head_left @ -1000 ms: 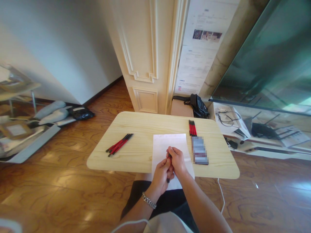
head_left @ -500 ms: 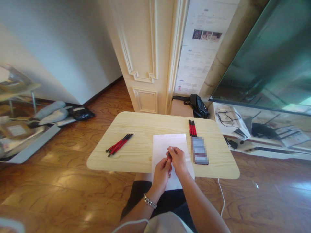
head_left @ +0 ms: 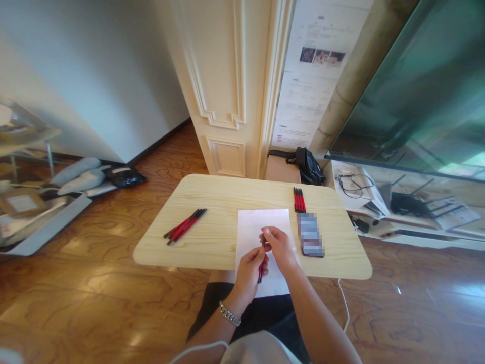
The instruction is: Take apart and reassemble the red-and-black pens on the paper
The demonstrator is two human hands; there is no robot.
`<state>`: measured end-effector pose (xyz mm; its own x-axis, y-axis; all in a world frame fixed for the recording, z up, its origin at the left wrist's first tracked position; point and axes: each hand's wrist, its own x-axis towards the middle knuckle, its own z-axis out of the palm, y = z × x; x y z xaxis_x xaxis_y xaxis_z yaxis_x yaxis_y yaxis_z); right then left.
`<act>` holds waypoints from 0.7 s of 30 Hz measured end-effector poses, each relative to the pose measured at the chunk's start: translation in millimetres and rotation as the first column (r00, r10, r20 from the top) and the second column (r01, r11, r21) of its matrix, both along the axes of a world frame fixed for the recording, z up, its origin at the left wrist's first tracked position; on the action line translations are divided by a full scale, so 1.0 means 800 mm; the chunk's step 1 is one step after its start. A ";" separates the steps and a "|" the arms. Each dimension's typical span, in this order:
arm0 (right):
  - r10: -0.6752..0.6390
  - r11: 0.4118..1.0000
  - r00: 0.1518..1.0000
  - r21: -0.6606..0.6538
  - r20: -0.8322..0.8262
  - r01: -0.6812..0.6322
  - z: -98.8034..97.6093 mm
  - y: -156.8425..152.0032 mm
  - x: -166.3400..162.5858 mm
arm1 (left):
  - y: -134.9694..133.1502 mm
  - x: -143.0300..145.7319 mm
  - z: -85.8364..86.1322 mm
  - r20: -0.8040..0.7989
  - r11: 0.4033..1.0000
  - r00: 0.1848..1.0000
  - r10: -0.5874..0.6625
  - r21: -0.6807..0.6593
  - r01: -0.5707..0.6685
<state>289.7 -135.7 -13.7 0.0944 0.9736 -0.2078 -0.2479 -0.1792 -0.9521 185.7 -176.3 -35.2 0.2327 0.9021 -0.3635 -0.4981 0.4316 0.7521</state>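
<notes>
Over the white sheet of paper (head_left: 248, 227), both my hands are closed on one red and black pen (head_left: 260, 273). My left hand (head_left: 252, 266) wraps its middle, and the lower end sticks out below the fingers. Fingers of my right hand (head_left: 279, 247) pinch its upper black end; the very tip is partly hidden. A loose bunch of red and black pens (head_left: 185, 226) lies slanted on the table's left side. Several more pens (head_left: 299, 200) stand side by side in a neat row at the right, just beyond a phone (head_left: 311, 235) with a blurred screen.
The pale wooden table (head_left: 215, 194) has rounded corners, and the paper hangs over its near edge. Behind it are a cream panelled door (head_left: 223, 76) and a black bag (head_left: 309, 164). A white cable (head_left: 344, 303) hangs at the right. Boxed clutter (head_left: 41, 217) lies on the floor at left.
The pen now shows below my left hand, where it was mostly hidden before. My right fingers have shifted slightly on its upper end. The pens on the table have stayed put.
</notes>
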 end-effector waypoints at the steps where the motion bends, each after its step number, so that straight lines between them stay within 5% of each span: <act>1: -0.017 1.000 1.000 0.008 0.023 0.017 -0.001 0.000 0.000 | 0.001 -0.001 0.001 -0.010 1.000 1.000 -0.006 0.001 0.006; 8: 0.092 0.995 0.983 -0.020 -0.158 -0.097 -0.004 0.002 0.005 | 0.000 -0.001 0.007 0.004 0.999 0.999 -0.040 0.027 0.040; 13: 0.001 1.000 1.000 0.012 0.008 -0.002 -0.002 0.004 0.005 | 0.002 -0.001 0.010 -0.008 0.999 1.000 -0.024 0.041 0.025; 21: 0.077 0.997 0.997 -0.011 -0.029 -0.077 0.003 0.002 0.006 | 0.000 -0.001 0.010 0.027 1.000 1.000 -0.009 0.023 0.008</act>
